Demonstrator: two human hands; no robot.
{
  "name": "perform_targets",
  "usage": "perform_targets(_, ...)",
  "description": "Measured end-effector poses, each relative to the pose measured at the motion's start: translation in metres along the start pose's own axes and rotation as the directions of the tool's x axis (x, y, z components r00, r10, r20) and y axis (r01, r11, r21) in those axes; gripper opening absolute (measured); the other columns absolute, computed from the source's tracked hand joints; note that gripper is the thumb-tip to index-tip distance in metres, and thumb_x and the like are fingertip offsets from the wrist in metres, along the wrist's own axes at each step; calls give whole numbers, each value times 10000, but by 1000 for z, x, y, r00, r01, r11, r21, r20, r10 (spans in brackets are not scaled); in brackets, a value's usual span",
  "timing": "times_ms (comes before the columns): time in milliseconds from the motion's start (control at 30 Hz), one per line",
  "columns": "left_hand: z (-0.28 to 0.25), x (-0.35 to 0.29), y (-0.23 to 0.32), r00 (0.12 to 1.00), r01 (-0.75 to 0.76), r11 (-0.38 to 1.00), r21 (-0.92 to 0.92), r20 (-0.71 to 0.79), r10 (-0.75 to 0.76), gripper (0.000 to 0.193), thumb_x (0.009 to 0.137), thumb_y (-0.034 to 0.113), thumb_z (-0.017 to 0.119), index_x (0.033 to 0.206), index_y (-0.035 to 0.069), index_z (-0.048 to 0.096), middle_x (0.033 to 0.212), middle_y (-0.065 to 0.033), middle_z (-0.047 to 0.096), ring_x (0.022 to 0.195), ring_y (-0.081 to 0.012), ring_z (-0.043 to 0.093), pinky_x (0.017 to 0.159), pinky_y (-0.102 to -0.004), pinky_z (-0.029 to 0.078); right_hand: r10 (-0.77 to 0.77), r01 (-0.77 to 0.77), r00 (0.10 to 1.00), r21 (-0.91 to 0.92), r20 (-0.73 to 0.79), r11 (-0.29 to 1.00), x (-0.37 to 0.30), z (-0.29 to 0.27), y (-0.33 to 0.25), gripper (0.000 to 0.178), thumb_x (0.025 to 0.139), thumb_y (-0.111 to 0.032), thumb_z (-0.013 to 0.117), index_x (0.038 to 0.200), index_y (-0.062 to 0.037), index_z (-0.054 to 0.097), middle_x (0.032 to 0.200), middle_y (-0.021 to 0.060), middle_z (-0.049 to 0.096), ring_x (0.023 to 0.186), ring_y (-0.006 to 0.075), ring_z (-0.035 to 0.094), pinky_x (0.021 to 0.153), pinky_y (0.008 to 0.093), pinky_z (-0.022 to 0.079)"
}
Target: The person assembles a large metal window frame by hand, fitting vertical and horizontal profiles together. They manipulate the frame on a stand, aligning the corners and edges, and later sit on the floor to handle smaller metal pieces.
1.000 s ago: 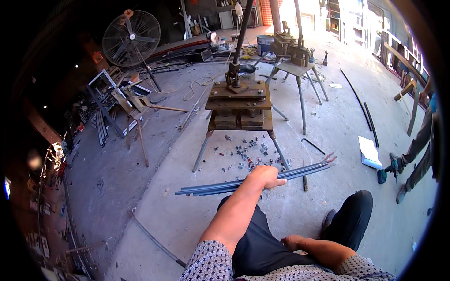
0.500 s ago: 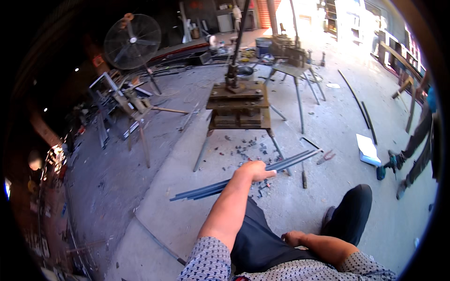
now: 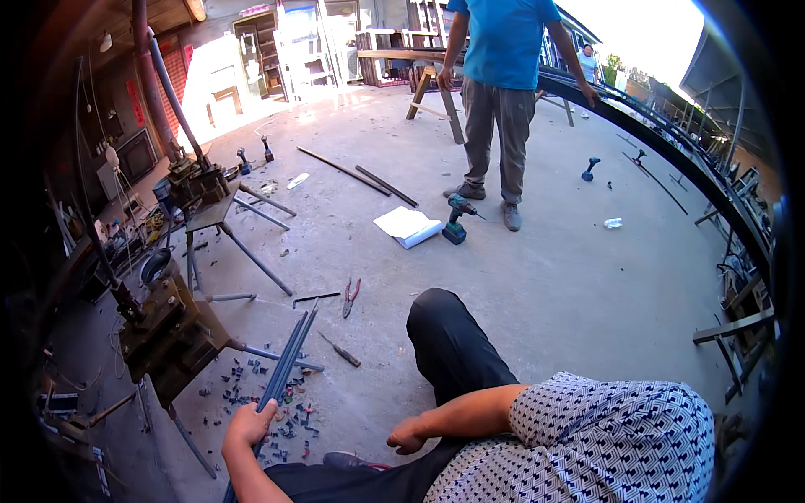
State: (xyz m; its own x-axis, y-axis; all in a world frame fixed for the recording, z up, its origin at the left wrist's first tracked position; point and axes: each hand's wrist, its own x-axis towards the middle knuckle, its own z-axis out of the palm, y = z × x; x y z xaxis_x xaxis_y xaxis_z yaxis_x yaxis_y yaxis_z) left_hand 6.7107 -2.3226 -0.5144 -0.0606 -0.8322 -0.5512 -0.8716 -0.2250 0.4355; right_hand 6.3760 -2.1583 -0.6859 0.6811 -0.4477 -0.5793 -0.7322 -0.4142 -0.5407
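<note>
While the left hand (image 3: 250, 424) is closed around a bundle of steel bars (image 3: 289, 359), holding their near end low so the far ends slant up over the concrete floor (image 3: 553, 277), the right hand (image 3: 408, 437) rests loosely curled and empty on the thigh. The step in hand looks like handling bars just beside the cutting machine (image 3: 163, 331), above scattered offcuts (image 3: 281, 411). Feeding them in would call for a steadier, probably two-handed, grip.

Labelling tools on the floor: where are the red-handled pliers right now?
In the head view, the red-handled pliers lie on the concrete floor left of centre, just right of the far tips of the metal rods held in the left hand, above a screwdriver.
</note>
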Motion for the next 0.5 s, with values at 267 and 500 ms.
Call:
perform_targets(267,-10,-15,17,996,-82,996,18,-44,83,622,1016,592,653,1014,-22,750,793,-143,723,703,-250,708,694,-416,556,-47,-16,888,-132,-457,991,-79,-85,-21,269,999,-286,668,1074,-27,678,1061,208,705,1027,438,698,873,553,569)
perform_targets(500,-6,12,-2,987,-152,988,27,-54,153,620,1046,575,631,905,-23,710,742,-123,692,603,-231,686,601,-418,557,-99,-392,132,-144,-986,908,-217,-156,-46,218,979,-175,695,1126,-21,649,1113,174,633,1053,367,630,907,467,512)
